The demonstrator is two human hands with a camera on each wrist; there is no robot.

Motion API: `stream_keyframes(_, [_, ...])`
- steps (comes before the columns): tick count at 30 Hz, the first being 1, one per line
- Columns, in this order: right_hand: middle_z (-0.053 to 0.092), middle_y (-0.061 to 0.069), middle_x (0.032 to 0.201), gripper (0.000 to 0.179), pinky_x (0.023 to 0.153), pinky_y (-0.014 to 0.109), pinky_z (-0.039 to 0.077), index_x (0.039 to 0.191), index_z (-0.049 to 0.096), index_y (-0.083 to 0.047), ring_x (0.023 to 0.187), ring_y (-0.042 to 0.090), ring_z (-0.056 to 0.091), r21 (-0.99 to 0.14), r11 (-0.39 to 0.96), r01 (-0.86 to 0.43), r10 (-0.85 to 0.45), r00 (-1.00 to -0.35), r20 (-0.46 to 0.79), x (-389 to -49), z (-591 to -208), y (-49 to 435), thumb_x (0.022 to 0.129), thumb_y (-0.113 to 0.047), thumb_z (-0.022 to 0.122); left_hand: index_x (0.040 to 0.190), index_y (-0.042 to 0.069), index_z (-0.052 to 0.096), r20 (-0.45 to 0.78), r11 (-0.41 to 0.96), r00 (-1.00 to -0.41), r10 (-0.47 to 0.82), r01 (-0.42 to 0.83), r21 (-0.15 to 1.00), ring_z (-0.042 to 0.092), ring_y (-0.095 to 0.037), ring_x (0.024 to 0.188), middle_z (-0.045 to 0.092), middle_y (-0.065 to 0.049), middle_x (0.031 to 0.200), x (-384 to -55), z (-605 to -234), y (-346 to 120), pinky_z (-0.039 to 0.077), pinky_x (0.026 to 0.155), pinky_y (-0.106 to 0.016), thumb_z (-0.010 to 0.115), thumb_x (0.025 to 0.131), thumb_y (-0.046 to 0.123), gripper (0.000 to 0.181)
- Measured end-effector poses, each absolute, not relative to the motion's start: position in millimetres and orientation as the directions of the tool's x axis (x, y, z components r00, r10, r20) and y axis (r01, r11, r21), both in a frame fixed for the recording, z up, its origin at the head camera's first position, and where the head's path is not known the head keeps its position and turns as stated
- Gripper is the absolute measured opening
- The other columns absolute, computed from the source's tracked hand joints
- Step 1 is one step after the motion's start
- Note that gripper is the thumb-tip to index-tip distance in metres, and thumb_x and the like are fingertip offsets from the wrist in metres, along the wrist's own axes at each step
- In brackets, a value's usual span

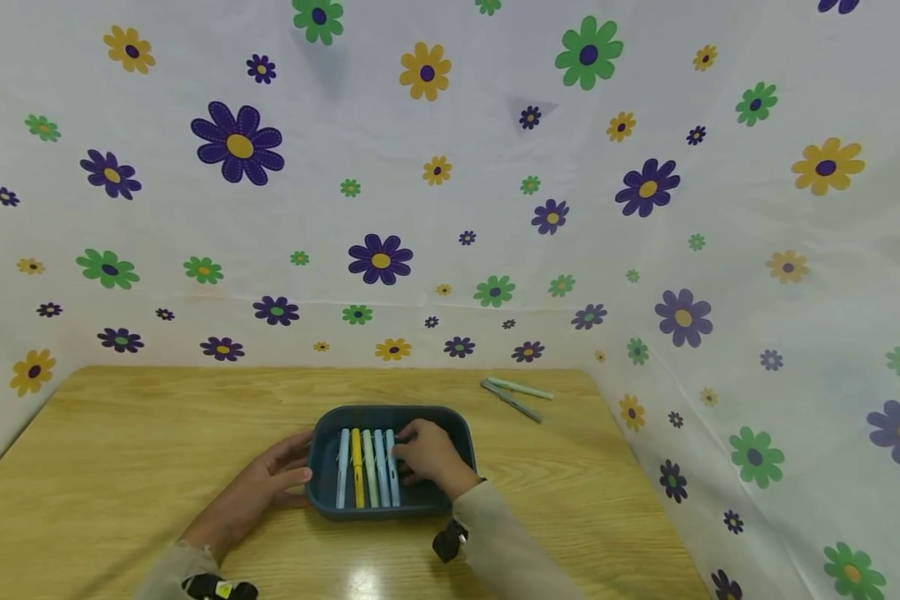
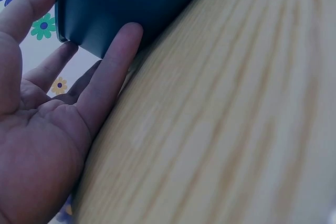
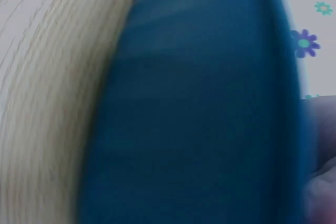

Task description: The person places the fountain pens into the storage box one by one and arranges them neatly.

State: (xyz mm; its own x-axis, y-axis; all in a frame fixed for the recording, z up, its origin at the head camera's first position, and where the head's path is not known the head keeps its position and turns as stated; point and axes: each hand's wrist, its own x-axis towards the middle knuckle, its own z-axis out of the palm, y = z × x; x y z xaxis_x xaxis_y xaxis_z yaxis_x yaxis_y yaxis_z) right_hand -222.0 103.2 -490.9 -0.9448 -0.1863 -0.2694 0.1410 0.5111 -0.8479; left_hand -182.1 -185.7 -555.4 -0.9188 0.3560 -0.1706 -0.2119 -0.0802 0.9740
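Tabletop (image 1: 157,433): my left hand (image 1: 270,479) spreads against the tray (image 1: 386,515) at nine o'clock; I can't tell whether the right hand (image 1: 429,452) pinches. Pens (image 1: 357,475) seem light, stiff; grip mid-barrel.

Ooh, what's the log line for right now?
left grip: touching tray side | right grip: inside tray, hold unclear | tray: five pens in a row | table: two loose pens

smooth plastic tray (image 1: 390,514), glossy wood-grain table (image 1: 157,433)

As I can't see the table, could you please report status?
Left hand against tray. Right hand inside, at rightmost of five visible pens. Two loose pens outside, not blocking.
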Motion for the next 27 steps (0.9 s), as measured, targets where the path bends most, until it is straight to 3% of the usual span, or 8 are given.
stream_keyframes(6, [0.064, 0.009, 0.089, 0.028, 0.060, 0.038, 0.063, 0.123, 0.062, 0.006, 0.076, 0.031, 0.068, -0.861, 0.507, -0.051, -0.303, -0.945, -0.122, -213.9, -464.3, 136.9, 0.101, -0.010, 0.065, 0.163, 0.015, 0.029, -0.165, -0.086, -0.921, 0.354, -0.207, 0.974, 0.041, -0.039, 0.143, 0.031, -0.022, 0.163, -181.9, -558.6, -186.4, 0.059, 0.094, -0.052, 0.065, 0.103, 0.018, 0.070])
stream_keyframes(9, [0.063, 0.008, 0.092, 0.027, 0.065, 0.037, 0.063, 0.124, 0.063, 0.004, 0.083, 0.034, 0.068, -0.852, 0.512, -0.111, -0.285, -0.957, -0.046, -214.6, -453.1, 160.5, 0.103, -0.012, 0.063, 0.163, 0.015, 0.030, -0.170, -0.090, -0.922, 0.347, -0.213, 0.973, 0.041, -0.039, 0.143, 0.031, -0.022, 0.163, -182.0, -558.4, -186.2, 0.059, 0.094, -0.052, 0.065, 0.103, 0.018, 0.069])
stream_keyframes(13, [0.065, 0.008, 0.097, 0.021, 0.071, 0.041, 0.063, 0.121, 0.066, -0.002, 0.093, 0.037, 0.066, -0.843, 0.529, -0.094, -0.128, -0.991, 0.030, -226.6, -450.7, 199.8, 0.103, -0.012, 0.064, 0.163, 0.015, 0.029, -0.174, -0.088, -0.924, 0.340, -0.216, 0.972, 0.041, -0.040, 0.143, 0.031, -0.022, 0.163, -182.0, -557.2, -185.3, 0.059, 0.094, -0.052, 0.065, 0.103, 0.019, 0.069])
stream_keyframes(18, [0.068, 0.011, 0.103, 0.021, 0.076, 0.041, 0.060, 0.121, 0.068, -0.004, 0.094, 0.031, 0.067, -0.752, 0.655, -0.070, 0.053, -0.989, 0.139, -252.9, -464.8, 254.1, 0.102, -0.011, 0.062, 0.163, 0.015, 0.029, -0.179, -0.079, -0.927, 0.330, -0.216, 0.973, 0.042, -0.041, 0.143, 0.031, -0.023, 0.163, -181.4, -555.4, -185.6, 0.059, 0.094, -0.051, 0.064, 0.103, 0.020, 0.070])
stream_keyframes(24, [0.066, 0.023, 0.123, 0.033, 0.094, 0.056, 0.054, 0.132, 0.063, 0.004, 0.114, 0.039, 0.062, -0.622, 0.782, -0.019, 0.057, -0.993, 0.102, -269.7, -490.8, 300.8, 0.102, -0.010, 0.060, 0.163, 0.014, 0.028, -0.173, -0.071, -0.925, 0.340, -0.209, 0.975, 0.038, -0.042, 0.144, 0.029, -0.023, 0.164, -180.0, -555.8, -185.9, 0.059, 0.095, -0.052, 0.063, 0.104, 0.018, 0.069])
stream_keyframes(27, [0.063, 0.028, 0.127, 0.037, 0.097, 0.059, 0.052, 0.134, 0.060, 0.007, 0.117, 0.044, 0.059, -0.556, 0.831, -0.015, 0.018, -0.998, 0.054, -273.9, -498.8, 309.2, 0.101, -0.009, 0.061, 0.164, 0.015, 0.028, -0.174, -0.074, -0.923, 0.343, -0.212, 0.974, 0.036, -0.043, 0.146, 0.028, -0.022, 0.164, -180.2, -555.8, -186.0, 0.058, 0.095, -0.052, 0.063, 0.104, 0.019, 0.070])
